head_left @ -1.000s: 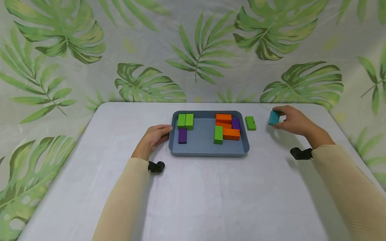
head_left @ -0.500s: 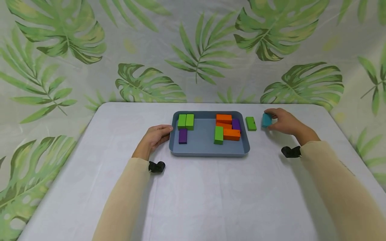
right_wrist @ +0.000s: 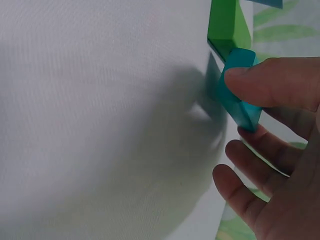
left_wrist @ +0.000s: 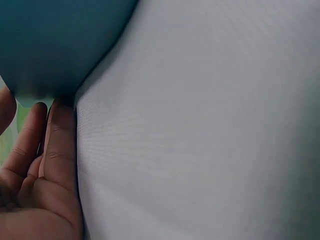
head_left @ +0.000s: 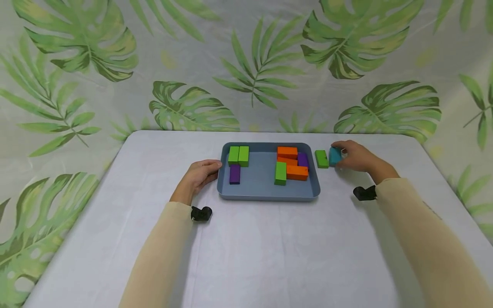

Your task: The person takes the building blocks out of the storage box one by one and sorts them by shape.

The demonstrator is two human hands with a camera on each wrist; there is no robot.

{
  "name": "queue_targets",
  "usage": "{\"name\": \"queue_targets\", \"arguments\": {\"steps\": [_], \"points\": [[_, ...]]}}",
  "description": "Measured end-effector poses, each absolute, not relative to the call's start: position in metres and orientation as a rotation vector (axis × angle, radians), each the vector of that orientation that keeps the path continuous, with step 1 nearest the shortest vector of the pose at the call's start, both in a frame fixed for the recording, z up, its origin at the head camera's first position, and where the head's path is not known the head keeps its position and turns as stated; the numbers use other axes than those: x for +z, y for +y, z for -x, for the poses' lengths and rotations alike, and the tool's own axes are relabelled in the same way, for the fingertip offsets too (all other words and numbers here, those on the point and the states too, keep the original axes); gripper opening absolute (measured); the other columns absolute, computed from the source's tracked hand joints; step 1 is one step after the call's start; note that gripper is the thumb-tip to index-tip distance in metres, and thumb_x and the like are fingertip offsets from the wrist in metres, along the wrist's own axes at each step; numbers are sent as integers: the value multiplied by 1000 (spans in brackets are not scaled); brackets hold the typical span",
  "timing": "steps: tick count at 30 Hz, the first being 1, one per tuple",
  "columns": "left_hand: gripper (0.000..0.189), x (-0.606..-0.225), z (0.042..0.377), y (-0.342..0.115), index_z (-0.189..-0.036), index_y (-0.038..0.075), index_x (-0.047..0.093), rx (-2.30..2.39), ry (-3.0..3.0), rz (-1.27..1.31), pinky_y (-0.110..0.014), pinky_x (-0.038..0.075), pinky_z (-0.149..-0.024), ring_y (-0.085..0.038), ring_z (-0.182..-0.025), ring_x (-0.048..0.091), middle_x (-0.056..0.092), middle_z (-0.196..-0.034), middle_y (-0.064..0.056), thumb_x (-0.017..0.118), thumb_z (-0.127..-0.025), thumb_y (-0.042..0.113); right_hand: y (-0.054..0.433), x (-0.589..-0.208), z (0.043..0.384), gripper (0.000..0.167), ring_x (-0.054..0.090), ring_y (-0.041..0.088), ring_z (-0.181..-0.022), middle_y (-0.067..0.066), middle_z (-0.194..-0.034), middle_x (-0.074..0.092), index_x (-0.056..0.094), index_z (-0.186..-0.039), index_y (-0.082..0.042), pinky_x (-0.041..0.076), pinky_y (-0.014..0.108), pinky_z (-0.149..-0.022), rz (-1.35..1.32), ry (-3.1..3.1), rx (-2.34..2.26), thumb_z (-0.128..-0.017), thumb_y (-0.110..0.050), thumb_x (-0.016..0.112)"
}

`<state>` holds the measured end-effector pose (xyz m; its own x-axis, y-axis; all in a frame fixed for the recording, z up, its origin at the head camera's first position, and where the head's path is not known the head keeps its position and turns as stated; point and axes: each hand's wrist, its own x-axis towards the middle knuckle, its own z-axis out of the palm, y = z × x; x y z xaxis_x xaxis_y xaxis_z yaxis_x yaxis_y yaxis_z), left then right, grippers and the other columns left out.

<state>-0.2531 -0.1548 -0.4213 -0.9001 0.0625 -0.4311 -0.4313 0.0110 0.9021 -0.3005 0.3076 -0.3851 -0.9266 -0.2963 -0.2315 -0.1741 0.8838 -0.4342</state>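
In the head view my right hand pinches a teal block by its ends, just to the right of a green block on the table. The right wrist view has the thumb on the near end of the teal block, whose tip overlaps the green block. My left hand touches the left side of a grey-blue tray. Extended fingers meet the tray's outer wall in the left wrist view.
Inside the tray, two green blocks and a purple block lie at the left. Several orange blocks, a purple block and a green block fill its right side. A leaf-patterned cloth rises behind the white table.
My right hand has moved left and down with the teal block, bringing it beside the loose green block. The left hand and the tray have stayed in place.
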Motion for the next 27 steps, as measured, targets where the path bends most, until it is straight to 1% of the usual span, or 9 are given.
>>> {"name": "queue_targets", "arguments": {"steps": [3,10,19,27], "points": [[46,-422,254,-155,-141,0,52,1956,1943,382,-34,44,-117,-21,-134,52,52,-148,-15,61,-99,17,306,-387,301,72,42,52,-128,36,-145,38,39,-146,5,37,67,-109,345,2752,-593,-82,-7,69],[45,-422,254,-154,-141,1,53,1948,1949,378,-33,44,-116,-20,-134,52,52,-147,-15,61,-99,17,304,-390,302,69,43,51,-125,36,-142,40,42,-144,6,39,67,-108,370,2759,-568,-81,-5,70],[44,-419,252,-155,-139,1,54,1949,1940,395,-32,45,-115,-19,-132,53,54,-145,-13,62,-99,16,302,-391,301,67,39,51,-131,34,-149,34,42,-145,3,33,69,-113,340,2726,-601,-83,-4,67],[45,-419,252,-153,-140,1,53,1934,1962,400,-33,45,-116,-21,-135,51,53,-147,-14,61,-99,17,305,-394,300,69,39,53,-132,34,-149,34,42,-145,2,33,68,-113,370,2734,-604,-81,-3,67]]}}
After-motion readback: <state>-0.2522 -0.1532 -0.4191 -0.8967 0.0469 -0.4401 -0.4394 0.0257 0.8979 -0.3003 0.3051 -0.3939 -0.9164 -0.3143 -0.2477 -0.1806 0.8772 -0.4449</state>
